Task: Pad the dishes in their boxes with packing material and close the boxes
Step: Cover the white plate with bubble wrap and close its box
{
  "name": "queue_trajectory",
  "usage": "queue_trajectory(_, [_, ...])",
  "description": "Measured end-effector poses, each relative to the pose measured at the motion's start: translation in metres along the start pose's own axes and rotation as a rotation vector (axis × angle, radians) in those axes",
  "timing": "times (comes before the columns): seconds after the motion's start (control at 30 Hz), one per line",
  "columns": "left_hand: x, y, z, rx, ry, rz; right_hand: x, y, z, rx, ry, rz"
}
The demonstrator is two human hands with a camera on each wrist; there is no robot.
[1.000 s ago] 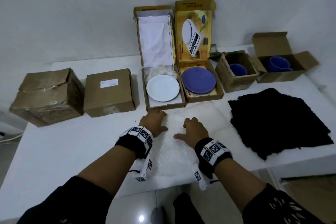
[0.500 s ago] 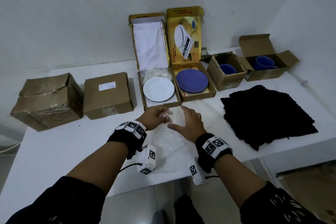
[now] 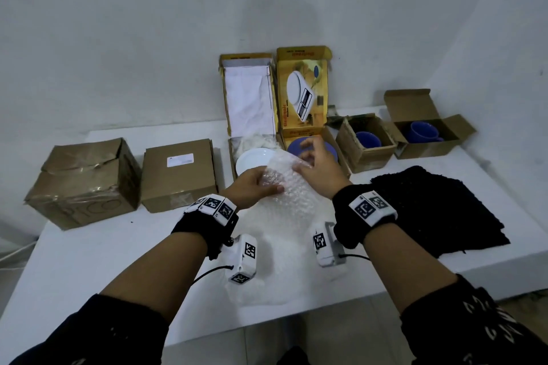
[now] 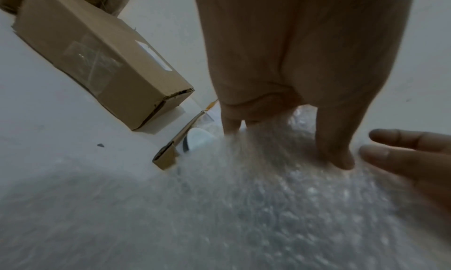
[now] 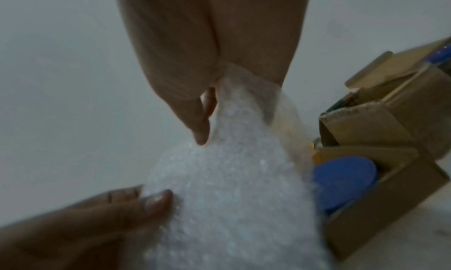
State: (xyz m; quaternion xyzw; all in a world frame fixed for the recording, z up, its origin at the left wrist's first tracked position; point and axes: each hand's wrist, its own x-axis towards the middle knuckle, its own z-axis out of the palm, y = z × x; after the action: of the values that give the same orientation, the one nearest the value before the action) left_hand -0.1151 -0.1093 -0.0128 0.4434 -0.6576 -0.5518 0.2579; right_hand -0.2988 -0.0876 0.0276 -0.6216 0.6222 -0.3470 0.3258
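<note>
A sheet of bubble wrap point(image 3: 289, 187) is being held up off the white table point(image 3: 89, 246) by both hands, its far edge raised in front of the two open plate boxes. The sheet's near-left edge is being pinched by the left hand point(image 3: 252, 187), with the thumb lying on top and the fingers curled beneath it. The far-right part is being gripped by the right hand point(image 3: 318, 172): in the right wrist view the wrap point(image 5: 231, 177) is seen being squeezed between the thumb and the fingers, bunched where it passes through them. The lower part of the sheet is trailing down toward a stack of more wrap point(image 3: 281, 270) lying on the table near the front edge.

Just behind the hands, a white plate point(image 3: 252, 158) is lying in the left open box point(image 3: 234, 151), partly covered from view by the raised wrap, and a blue plate point(image 3: 293, 145) is lying in the yellow box point(image 3: 302, 92) beside it, mostly hidden by the right hand. Both lids are standing upright against the wall. To the right, two small open cartons, each holding a blue cup point(image 3: 367, 139), are standing near the back. A pile of black foam sheets point(image 3: 439, 210) is lying at the right. Two closed cardboard boxes point(image 3: 178, 175) are sitting at the left.
</note>
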Motion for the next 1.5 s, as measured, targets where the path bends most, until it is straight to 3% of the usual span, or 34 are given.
queue_trajectory(0.07, [0.002,0.006,0.0,-0.037,0.074,-0.009,0.004,-0.001,-0.006,-0.234,0.135,-0.109])
queue_trajectory(0.1, [0.003,0.009,-0.002,-0.065,0.108,-0.014,0.006,0.002,-0.007,-0.307,0.133,-0.156])
queue_trajectory(0.23, [0.008,0.018,-0.01,-0.155,0.109,-0.014,0.013,0.015,-0.002,-0.32,-0.222,-0.115])
queue_trajectory(0.3, [0.013,0.019,-0.013,-0.132,0.117,0.005,0.019,0.019,0.006,-0.316,-0.275,-0.132])
queue_trajectory(0.4, [0.025,0.01,-0.019,0.22,0.329,0.062,0.033,0.015,0.014,-0.298,-0.203,-0.131])
queue_trajectory(0.47, [0.029,0.007,-0.024,0.341,0.496,0.012,0.043,0.011,0.014,-0.26,-0.13,-0.126])
queue_trajectory(0.53, [0.034,0.005,-0.028,0.22,0.432,-0.084,0.054,0.008,0.013,-0.204,-0.129,-0.139])
queue_trajectory(0.6, [0.038,0.005,-0.029,0.002,0.278,-0.154,0.062,0.005,0.014,-0.143,-0.208,-0.159])
queue_trajectory(0.67, [0.045,0.0,-0.031,-0.094,0.226,-0.167,0.07,0.004,0.016,-0.126,-0.314,-0.164])
queue_trajectory(0.9, [0.058,-0.012,-0.031,-0.279,0.353,-0.169,0.102,0.025,0.019,-0.027,-0.557,0.04])
queue_trajectory(1.1, [0.066,-0.033,-0.026,-0.24,0.466,-0.129,0.116,0.041,0.031,0.16,-0.584,0.109])
queue_trajectory(1.17, [0.066,-0.041,-0.026,-0.146,0.454,-0.111,0.124,0.047,0.036,0.026,-0.591,0.041])
queue_trajectory(1.27, [0.065,-0.053,-0.027,0.125,0.481,-0.15,0.138,0.054,0.041,-0.381,-0.54,-0.125])
queue_trajectory(1.37, [0.059,-0.063,-0.026,0.457,0.471,-0.201,0.14,0.055,0.048,-0.757,-0.662,-0.179])
queue_trajectory(1.5, [0.048,-0.068,-0.019,0.66,0.405,-0.139,0.139,0.059,0.062,-0.905,-0.735,-0.217])
